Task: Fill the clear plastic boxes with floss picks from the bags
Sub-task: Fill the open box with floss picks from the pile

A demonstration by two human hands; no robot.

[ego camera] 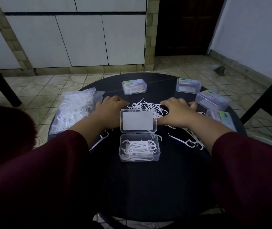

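Picks point(146, 106) lie heaped between left hand point(111, 109) and right hand point(175, 111), just beyond the open box point(139, 150). Both hands lie flat with fingers loose, grasping nothing; each sits about equally near.

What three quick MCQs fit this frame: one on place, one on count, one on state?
1. Where does the bag of floss picks lie?
A. on the table's left edge
B. inside the open box
C. on the floor

2. How many closed boxes are on the table?
A. one
B. four
C. seven

3. What is the state of the open box near the person?
A. empty
B. sealed
C. partly filled with picks

Answers: 1 A, it lies beside the left hand at the rim. 2 B, one far centre, three on the right. 3 C, its lid is folded back and picks lie inside.
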